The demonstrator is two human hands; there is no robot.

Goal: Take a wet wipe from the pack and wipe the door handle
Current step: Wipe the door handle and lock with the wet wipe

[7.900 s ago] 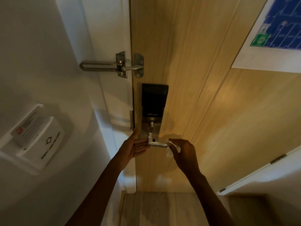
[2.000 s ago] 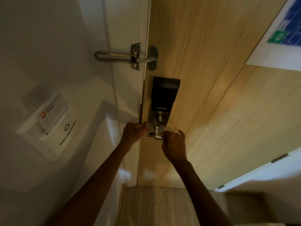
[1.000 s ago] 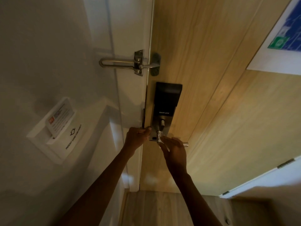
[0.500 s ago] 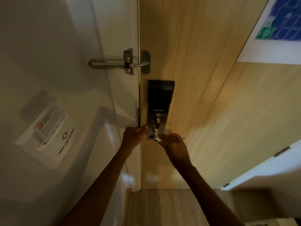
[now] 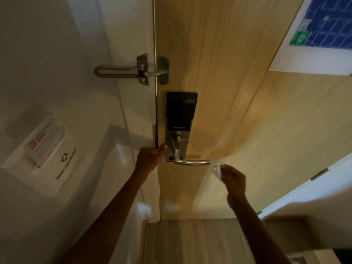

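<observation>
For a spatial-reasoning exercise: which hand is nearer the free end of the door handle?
Right. The right hand, pinching the wet wipe, sits just below-right of the tip of the door handle. The left hand grips the door edge beyond the pivot end.

Both arms reach forward, the left hand point(image 5: 151, 159) curled round the door edge point(image 5: 156, 111), the right hand point(image 5: 233, 181) pinching a wipe point(image 5: 217, 170).

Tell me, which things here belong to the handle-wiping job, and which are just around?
In the job: door handle, wet wipe pinched in the right hand, left hand gripping the door by its edge.
Just around: smart lock, swing latch, card holder, posted plan.
</observation>
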